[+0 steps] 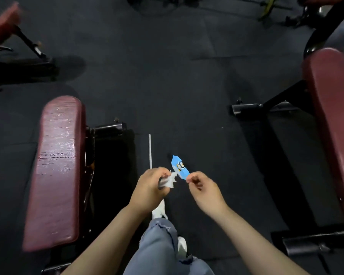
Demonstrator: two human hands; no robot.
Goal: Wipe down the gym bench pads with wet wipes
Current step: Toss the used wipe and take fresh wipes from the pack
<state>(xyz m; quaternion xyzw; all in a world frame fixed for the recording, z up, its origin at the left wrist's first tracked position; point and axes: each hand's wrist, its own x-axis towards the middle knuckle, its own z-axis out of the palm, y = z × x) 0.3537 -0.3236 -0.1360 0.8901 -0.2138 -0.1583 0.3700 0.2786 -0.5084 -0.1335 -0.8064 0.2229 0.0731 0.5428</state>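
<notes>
**Wipe and packet held between two benches**

Far left of the hands stands a maroon bench [57, 171], its pad streaked with shine. Just right of it, the left hand [151, 185] curls its fingers round a crumpled white wipe [170, 180]. Next to that wipe, the right hand [204, 187] pinches the lower end of a small blue packet [179, 166] between thumb and fingertips. Behind the left hand a thin white rod [150, 150] lies on the dark floor [167, 86]. Far right of the hands stands a second bench [334, 116].
</notes>
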